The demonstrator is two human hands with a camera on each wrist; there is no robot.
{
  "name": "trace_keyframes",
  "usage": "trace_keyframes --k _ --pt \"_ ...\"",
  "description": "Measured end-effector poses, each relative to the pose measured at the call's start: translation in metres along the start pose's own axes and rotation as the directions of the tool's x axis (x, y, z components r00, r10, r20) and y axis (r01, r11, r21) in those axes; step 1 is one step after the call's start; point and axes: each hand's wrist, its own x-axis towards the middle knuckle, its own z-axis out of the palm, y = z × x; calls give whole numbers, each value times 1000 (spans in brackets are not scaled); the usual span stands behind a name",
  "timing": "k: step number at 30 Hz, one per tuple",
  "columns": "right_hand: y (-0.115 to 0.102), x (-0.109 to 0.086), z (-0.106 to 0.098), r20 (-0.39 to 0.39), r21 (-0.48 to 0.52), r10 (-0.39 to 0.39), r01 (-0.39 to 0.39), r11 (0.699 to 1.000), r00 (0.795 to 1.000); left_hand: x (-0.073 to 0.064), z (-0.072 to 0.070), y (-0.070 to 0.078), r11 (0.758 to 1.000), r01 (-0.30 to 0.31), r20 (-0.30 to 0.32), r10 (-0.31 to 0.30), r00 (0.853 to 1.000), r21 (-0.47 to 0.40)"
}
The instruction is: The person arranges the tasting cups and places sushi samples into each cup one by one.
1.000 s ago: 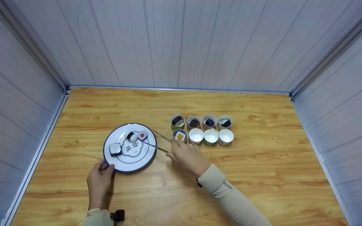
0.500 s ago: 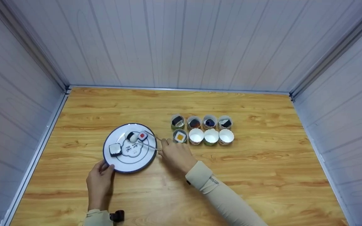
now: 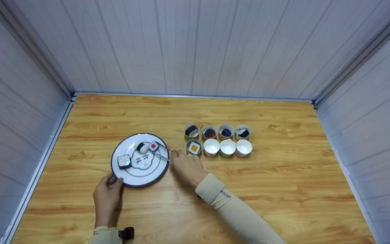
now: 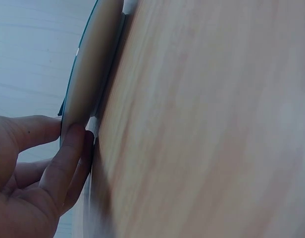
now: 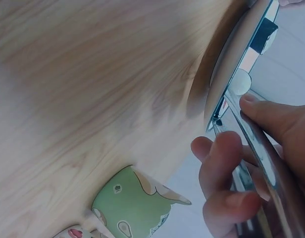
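My left hand (image 3: 107,196) pinches the near-left rim of a white plate (image 3: 145,180) with a blue edge, thumb on top and fingers beneath. In my right hand (image 3: 189,168) is a pair of metal tongs (image 5: 256,148), gripped between thumb and fingers. Their tips reach over the plate's right side, one on either side of a small toy sushi roll (image 3: 153,146) with a red centre. Close to its left lies a black-and-white rounded sushi piece (image 3: 142,148). A white-topped, dark-sided square piece (image 3: 124,160) sits at the plate's left.
Right of the plate, paper cups stand in two rows. Dark sushi pieces fill the back row, such as the left cup (image 3: 191,135). A yellow-centred roll (image 3: 194,147) sits in the front-left cup; white insides show in the others (image 3: 227,147). Panel walls (image 3: 195,51) surround the wooden table (image 3: 266,183).
My right hand has moved left with the tongs, whose tips have come from wide apart to either side of the red-centred roll. My left hand and the plate stay put.
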Motion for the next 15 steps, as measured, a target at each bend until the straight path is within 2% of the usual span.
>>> trace_keyframes --k 9,15 --pt "0 -3 -4 2 22 3 -3 1000 1000 -1 0 2 1000 21 -3 -21 1000 -6" --pt "11 -15 -14 -59 33 -19 21 999 998 0 0 3 999 40 13 -40 999 -10"
